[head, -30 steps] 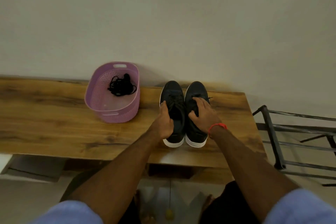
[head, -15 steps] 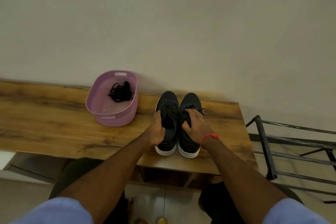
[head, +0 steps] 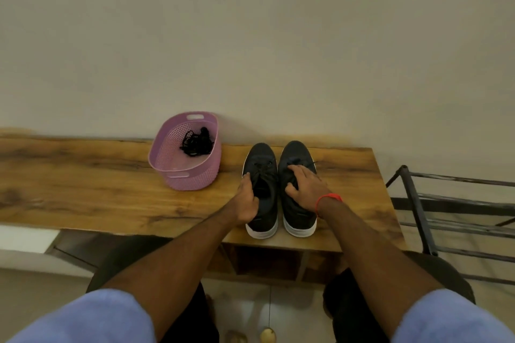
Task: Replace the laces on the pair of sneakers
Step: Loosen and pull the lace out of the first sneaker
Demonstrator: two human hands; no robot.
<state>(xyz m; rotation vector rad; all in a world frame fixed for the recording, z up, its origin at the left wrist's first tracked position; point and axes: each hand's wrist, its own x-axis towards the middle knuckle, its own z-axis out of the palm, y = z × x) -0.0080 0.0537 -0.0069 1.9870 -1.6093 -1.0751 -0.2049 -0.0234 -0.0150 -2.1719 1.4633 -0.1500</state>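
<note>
Two black sneakers with white soles stand side by side on the wooden table (head: 83, 192), toes toward the wall. My left hand (head: 246, 200) grips the outer side of the left sneaker (head: 263, 175) near its opening. My right hand (head: 306, 186), with a red band at the wrist, lies on top of the right sneaker (head: 295, 156), fingers over its laces. A bundle of black laces (head: 196, 143) rests inside a purple basket (head: 178, 175) to the left of the shoes.
A plain wall rises right behind the table. A dark metal rack (head: 423, 211) stands off the table's right end. My knees and the floor show below the table's front edge.
The view has shifted, so the table sits lower and further right in frame. The sneakers now stand slightly apart. Both hands stay on the sneakers.
</note>
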